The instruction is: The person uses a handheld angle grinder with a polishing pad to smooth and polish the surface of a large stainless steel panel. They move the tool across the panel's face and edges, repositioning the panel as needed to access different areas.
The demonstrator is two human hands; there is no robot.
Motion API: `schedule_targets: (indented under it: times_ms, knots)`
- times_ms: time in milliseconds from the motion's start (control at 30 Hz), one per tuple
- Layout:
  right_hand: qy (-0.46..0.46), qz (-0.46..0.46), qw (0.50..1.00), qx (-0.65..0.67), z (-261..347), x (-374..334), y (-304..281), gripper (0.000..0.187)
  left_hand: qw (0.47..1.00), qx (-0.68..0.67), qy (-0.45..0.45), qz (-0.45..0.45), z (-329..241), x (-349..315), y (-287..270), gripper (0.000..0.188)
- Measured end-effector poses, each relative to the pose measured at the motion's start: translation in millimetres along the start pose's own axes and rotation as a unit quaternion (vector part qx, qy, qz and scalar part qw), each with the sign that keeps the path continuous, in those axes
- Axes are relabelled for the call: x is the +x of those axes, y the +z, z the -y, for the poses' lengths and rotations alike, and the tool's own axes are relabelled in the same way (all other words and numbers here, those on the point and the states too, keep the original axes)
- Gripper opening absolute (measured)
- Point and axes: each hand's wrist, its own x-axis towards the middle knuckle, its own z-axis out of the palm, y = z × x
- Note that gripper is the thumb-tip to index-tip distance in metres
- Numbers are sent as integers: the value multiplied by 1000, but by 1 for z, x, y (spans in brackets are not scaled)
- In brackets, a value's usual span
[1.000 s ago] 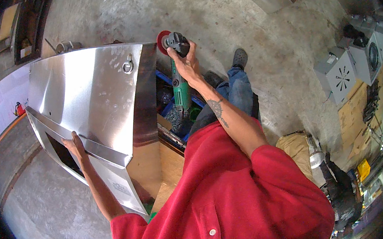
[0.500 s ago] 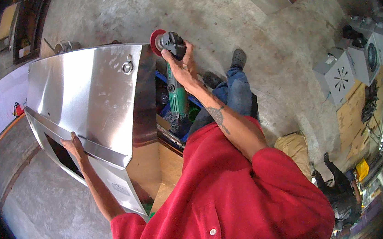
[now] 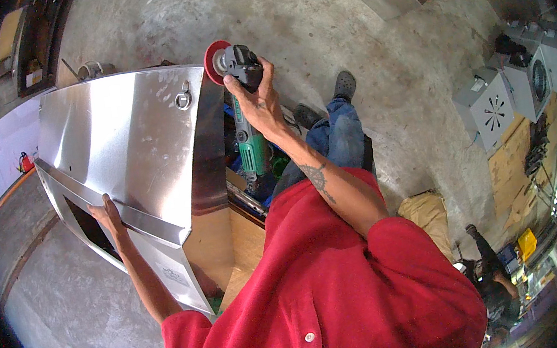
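A shiny sheet-metal box (image 3: pixel 106 123) stands to my left, with a ring-shaped fitting (image 3: pixel 183 97) near its far right corner. My left hand (image 3: pixel 109 214) grips the raised lip of its near panel, beside a dark rectangular opening (image 3: pixel 89 222). In my right hand (image 3: pixel 256 99) is a green and black angle grinder (image 3: pixel 251 143), held by its head with the body hanging toward me. Its red disc (image 3: pixel 215 63) is at the box's far right corner, with the edge close to the metal; whether they touch I cannot tell.
Wooden board (image 3: pixel 248 237) and blue items lie between the box and my legs. Grey metal cabinets (image 3: pixel 490 110) stand on the right, near a cardboard sheet (image 3: pixel 513 175). Another person (image 3: pixel 493 274) is at the lower right. A white board (image 3: pixel 8 150) is at the left.
My right hand has brought the grinder slightly left and away from me, so the disc is nearer the box's corner. My left hand stays put. The other person has shifted a little.
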Motion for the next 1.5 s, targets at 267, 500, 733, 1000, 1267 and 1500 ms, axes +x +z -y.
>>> schedule_targets:
  times_ms: [267, 500, 733, 1000, 1267, 1500]
  knots:
    - [95, -9, 995, -35, -27, 11, -9, 84, 998, -34, 37, -23, 1, -5, 3, 95]
    - [178, 35, 981, -62, -66, 33, -22, 85, 999, 34, -10, -19, 22, 14, 3, 95]
    - [128, -52, 989, -50, -98, 31, -37, 84, 1000, -7, 1, -5, -8, 13, 9, 95]
    - [263, 29, 957, 118, -13, 29, -72, 79, 997, -28, 2, -74, 25, -7, 25, 84]
    - [215, 166, 960, 71, 55, 60, -94, 66, 901, -358, 47, 240, -261, -273, -15, 45]
    - [181, 219, 959, 22, 77, 58, -108, 63, 813, -446, -4, 376, -421, -412, 84, 95]
